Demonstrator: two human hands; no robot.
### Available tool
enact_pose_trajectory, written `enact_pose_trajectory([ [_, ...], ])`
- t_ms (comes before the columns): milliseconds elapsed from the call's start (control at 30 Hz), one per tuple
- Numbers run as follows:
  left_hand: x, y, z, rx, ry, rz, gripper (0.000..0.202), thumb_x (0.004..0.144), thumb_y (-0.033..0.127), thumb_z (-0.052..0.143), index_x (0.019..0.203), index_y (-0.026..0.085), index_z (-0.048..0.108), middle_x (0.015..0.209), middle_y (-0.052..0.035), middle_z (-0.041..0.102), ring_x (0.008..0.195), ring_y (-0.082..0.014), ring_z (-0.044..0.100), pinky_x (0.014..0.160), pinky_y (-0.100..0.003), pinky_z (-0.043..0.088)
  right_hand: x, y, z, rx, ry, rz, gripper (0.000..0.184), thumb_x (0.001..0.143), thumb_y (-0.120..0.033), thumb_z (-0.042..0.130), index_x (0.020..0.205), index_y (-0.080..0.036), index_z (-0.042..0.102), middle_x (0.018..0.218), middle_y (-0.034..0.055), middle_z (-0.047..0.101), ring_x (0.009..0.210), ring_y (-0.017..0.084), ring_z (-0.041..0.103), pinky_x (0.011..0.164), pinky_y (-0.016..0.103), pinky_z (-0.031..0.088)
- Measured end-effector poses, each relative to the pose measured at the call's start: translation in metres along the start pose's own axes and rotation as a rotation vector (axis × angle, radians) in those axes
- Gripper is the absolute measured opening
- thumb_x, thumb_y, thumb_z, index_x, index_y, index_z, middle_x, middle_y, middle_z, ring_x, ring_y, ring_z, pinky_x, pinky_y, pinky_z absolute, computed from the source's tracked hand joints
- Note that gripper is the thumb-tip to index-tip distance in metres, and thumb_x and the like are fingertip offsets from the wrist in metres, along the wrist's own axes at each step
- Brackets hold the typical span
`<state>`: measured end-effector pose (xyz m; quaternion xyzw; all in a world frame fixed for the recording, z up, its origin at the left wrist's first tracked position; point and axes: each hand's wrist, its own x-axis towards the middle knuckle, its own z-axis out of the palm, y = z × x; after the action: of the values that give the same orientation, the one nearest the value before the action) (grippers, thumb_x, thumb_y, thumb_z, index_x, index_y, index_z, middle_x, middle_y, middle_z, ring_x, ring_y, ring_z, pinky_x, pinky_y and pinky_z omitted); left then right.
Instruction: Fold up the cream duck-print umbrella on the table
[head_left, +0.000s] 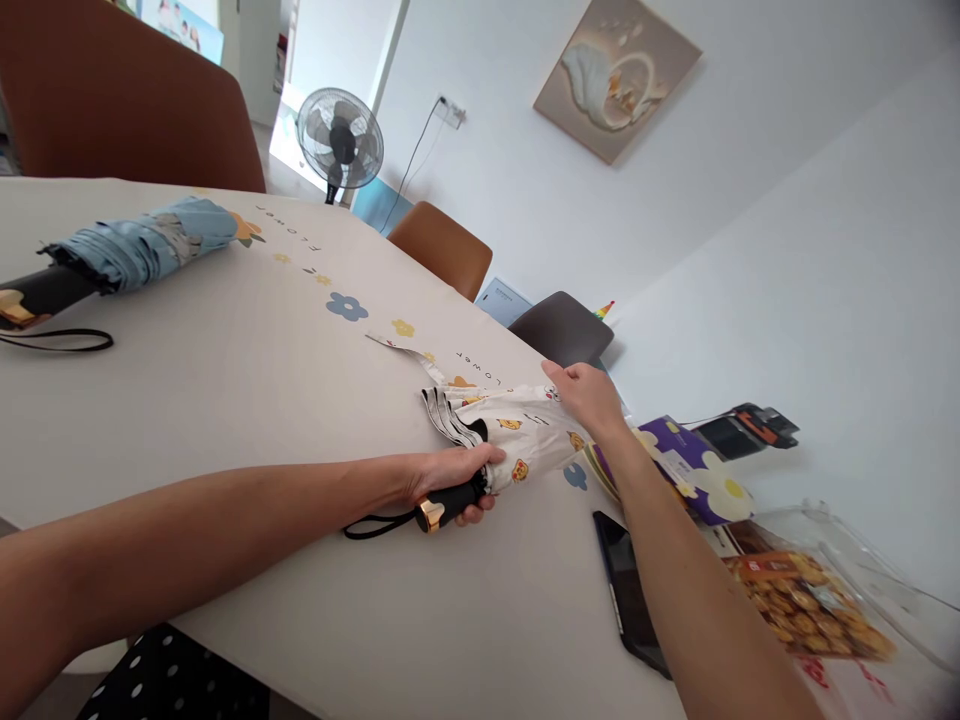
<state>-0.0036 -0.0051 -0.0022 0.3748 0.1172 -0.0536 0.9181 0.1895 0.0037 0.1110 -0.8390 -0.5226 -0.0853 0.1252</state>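
Head view. A white table [225, 420], covered by a flower-printed cloth, is shown, with a folded blue umbrella [142, 245] laid at its far left. A folded white umbrella [525, 430], printed with small cartoon figures, is laid on the table's right part, between the two hands. Its black handle [450, 505] is enclosed by the left hand [454, 472], the fingers curled shut around it. The canopy's far end is gripped by the right hand [589, 395], the fingers held together and bent over the fabric. A dark phone [626, 585] is seen just beside the right forearm.
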Motion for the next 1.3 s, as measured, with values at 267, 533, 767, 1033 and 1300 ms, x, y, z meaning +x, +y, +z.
enact_pose_trajectory([
  [267, 0.001, 0.0, -0.002, -0.032, -0.009, 0.013, 0.03, 0.079, 0.048, 0.04, 0.077, 0.018, 0.043, 0.057, 0.0024, 0.044, 0.039, -0.0067, 0.039, 0.038, -0.018, 0.03, -0.013, 0.026, -0.016, 0.24, -0.241, -0.085, 0.037, 0.061, -0.051, 0.064, 0.056, -0.017, 0.05, 0.054, -0.0019, 0.05, 0.049, 0.01, 0.04, 0.045, 0.023, 0.027],
  [533, 0.003, -0.002, -0.007, -0.013, -0.023, -0.003, 0.031, 0.078, 0.049, 0.041, 0.082, 0.019, 0.044, 0.057, 0.002, 0.046, 0.04, -0.0081, 0.041, 0.038, -0.018, 0.032, -0.016, 0.023, -0.022, 0.67, -0.297, 0.035, 0.031, 0.063, -0.043, 0.067, 0.063, -0.017, 0.051, 0.057, -0.0037, 0.052, 0.051, 0.009, 0.043, 0.049, 0.021, 0.034],
  [767, 0.003, -0.002, -0.005, 0.003, -0.032, 0.002, 0.026, 0.079, 0.044, 0.04, 0.081, 0.018, 0.044, 0.058, 0.0015, 0.046, 0.04, -0.0076, 0.041, 0.039, -0.018, 0.033, -0.003, 0.03, -0.012, 0.814, -0.338, 0.155, 0.042, 0.058, -0.031, 0.072, 0.096, -0.017, 0.062, 0.082, 0.0047, 0.065, 0.067, 0.017, 0.059, 0.054, 0.024, 0.045],
  [1033, 0.003, -0.004, -0.006, 0.027, -0.027, 0.034, 0.025, 0.08, 0.044, 0.038, 0.078, 0.019, 0.041, 0.059, 0.0018, 0.046, 0.041, -0.0084, 0.043, 0.039, -0.019, 0.032, 0.011, 0.018, 0.025, 0.508, 0.044, 0.151, 0.042, 0.06, -0.029, 0.062, 0.099, -0.013, 0.062, 0.098, 0.0095, 0.062, 0.083, 0.021, 0.058, 0.07, 0.03, 0.046],
  [1300, -0.001, 0.002, 0.002, -0.01, 0.023, 0.01, 0.032, 0.079, 0.05, 0.036, 0.073, 0.019, 0.041, 0.055, 0.0027, 0.042, 0.039, -0.0077, 0.039, 0.037, -0.019, 0.029, 0.023, 0.014, 0.037, 0.6, 0.021, 0.174, 0.056, 0.059, -0.028, 0.066, 0.111, -0.01, 0.052, 0.105, 0.0137, 0.061, 0.088, 0.023, 0.059, 0.073, 0.031, 0.047],
])
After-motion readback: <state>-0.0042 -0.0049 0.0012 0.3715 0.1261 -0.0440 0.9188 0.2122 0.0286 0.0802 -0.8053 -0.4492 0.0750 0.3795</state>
